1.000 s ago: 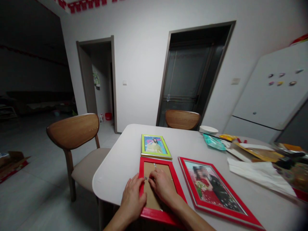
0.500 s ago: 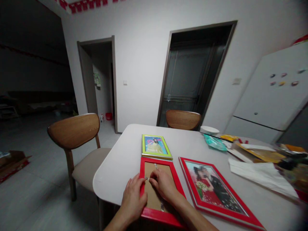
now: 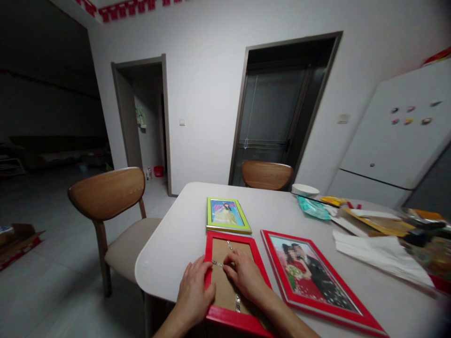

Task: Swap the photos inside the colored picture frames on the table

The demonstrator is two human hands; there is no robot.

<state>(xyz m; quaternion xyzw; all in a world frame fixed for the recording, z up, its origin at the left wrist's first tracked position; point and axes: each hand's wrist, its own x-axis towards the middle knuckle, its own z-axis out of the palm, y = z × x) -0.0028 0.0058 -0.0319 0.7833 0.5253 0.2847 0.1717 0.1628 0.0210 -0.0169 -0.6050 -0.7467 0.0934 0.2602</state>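
Observation:
A red picture frame (image 3: 260, 273) lies face down at the near edge of the white table (image 3: 176, 234), its brown backing board up with small metal clips on it. My left hand (image 3: 193, 293) rests flat on the frame's left rail, fingers spread. My right hand (image 3: 246, 277) lies on the backing board, its fingertips bent down on a metal clip near the left rail. To the right lies a larger red frame (image 3: 317, 281) with a photo of two people, face up. Just beyond sits a small green frame (image 3: 227, 215), also face up.
Wooden chairs stand at the table's left (image 3: 109, 197) and far side (image 3: 267, 174). A white bowl (image 3: 305, 190), a teal packet (image 3: 313, 207), papers (image 3: 380, 256) and clutter cover the right half. A white fridge (image 3: 394, 136) stands at the right, with two doorways behind.
My right hand's fingertips have shifted a little to the right along the backing board, uncovering a clip at the frame's lower edge. My left hand has stayed on the left rail.

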